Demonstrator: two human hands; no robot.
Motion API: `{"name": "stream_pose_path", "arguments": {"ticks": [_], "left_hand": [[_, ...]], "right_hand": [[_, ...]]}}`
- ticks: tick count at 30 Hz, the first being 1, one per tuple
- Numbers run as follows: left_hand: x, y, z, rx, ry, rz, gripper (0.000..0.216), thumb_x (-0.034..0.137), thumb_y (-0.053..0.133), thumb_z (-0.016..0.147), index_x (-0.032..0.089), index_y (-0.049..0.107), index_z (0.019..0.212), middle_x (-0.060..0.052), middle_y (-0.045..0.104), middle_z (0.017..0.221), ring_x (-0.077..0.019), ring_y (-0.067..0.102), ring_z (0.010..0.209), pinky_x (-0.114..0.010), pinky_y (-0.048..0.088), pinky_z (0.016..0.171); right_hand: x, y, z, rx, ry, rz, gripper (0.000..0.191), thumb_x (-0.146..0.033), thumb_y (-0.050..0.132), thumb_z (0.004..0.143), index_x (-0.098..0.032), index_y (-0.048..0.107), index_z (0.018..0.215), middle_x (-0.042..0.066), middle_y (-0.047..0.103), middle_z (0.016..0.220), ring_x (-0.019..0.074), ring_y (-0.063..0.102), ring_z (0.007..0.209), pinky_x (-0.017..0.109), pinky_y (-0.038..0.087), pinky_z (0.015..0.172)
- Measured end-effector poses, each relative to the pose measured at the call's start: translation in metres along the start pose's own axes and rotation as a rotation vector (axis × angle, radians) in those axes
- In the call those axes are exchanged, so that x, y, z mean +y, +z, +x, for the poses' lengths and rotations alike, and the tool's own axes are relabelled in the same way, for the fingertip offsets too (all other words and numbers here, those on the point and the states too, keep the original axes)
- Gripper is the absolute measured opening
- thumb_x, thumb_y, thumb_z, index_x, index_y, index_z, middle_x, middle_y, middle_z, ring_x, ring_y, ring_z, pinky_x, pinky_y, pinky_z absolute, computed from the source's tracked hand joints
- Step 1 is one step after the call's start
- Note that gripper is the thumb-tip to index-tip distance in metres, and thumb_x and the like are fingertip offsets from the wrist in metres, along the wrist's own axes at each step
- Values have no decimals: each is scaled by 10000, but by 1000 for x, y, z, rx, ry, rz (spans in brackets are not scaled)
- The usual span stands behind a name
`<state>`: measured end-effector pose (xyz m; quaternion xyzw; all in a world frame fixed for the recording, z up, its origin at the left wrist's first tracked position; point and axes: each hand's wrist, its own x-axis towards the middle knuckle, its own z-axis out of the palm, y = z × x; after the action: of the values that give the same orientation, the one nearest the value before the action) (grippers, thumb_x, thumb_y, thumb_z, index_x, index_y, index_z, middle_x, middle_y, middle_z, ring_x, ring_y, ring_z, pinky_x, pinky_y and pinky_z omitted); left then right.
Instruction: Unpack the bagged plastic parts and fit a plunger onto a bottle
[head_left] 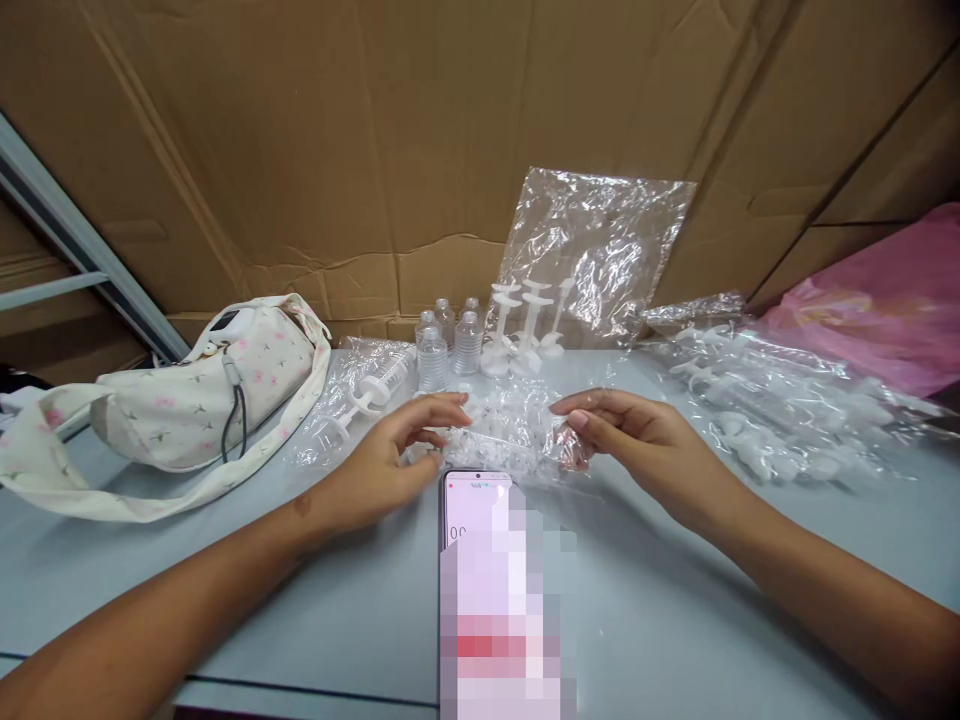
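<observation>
Both hands meet over a small clear bag (504, 432) of white parts at the table's (322, 600) middle. The left hand (390, 455) pinches its left end with curled fingers; the right hand (637, 440) grips the right end. Just in front lies a phone (480, 500), screen lit, its writing too blurred to read. Behind stand 4 bottles (448, 340), no labels legible, beside white plungers (525, 325). A floral bag (195, 390) rests far left.

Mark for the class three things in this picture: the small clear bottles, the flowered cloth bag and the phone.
small clear bottles (433, 358): head view, body of the front left bottle.
flowered cloth bag (187, 400): head view, middle of its side.
phone (469, 500): head view, lit upper screen.
</observation>
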<state>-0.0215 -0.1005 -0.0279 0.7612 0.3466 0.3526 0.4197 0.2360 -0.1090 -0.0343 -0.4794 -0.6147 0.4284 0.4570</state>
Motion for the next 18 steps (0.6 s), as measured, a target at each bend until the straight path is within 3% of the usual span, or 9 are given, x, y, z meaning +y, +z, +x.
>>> {"name": "stream_pose_path", "arguments": {"ticks": [3,8,11,14,16,18], "left_hand": [[3,1,-1,-95,-16,112,360,97,531,810,277,617,1110,-15,510,1355,-211,395,1309,-373,375,1023],[5,3,-2,-59,-47,84,267,210,591,837,254,600,1099,-33,585,1217,-195,538,1139,-353,430,957],[4,5,-4,-32,-11,-8,357,198,618,826,274,487,1149,-33,540,1234,-165,595,1018,-324,471,882],[3,7,-6,5,-13,-104,591,172,622,825,361,301,1284,-34,503,1277,-144,617,957,-326,482,863],[3,9,-6,37,-57,-169,768,171,624,826,416,133,1362,-37,529,1250,-134,634,896,-339,491,851],[4,10,-5,52,-115,-216,823,181,619,831,410,63,1392,-27,596,1137,-129,645,824,-332,502,812]], "right_hand": [[0,0,-3,11,-35,-46,296,-445,607,831,-177,652,948,6,658,665,103,598,548,240,506,562],[1,2,-9,-26,-105,-91,252,-418,592,853,-197,650,959,8,659,692,104,623,600,220,505,582],[0,4,-11,-44,-140,-89,218,-397,587,862,-210,650,954,13,673,752,96,624,605,212,510,580],[-2,7,-13,-74,-163,-116,200,-381,574,873,-215,652,953,13,673,748,98,627,614,214,518,591],[-3,8,-13,-88,-175,-131,197,-378,562,882,-222,653,961,11,669,736,102,629,628,216,522,603],[-4,8,-15,-104,-184,-129,200,-381,551,888,-229,652,968,13,672,765,101,628,636,219,522,611]]}}
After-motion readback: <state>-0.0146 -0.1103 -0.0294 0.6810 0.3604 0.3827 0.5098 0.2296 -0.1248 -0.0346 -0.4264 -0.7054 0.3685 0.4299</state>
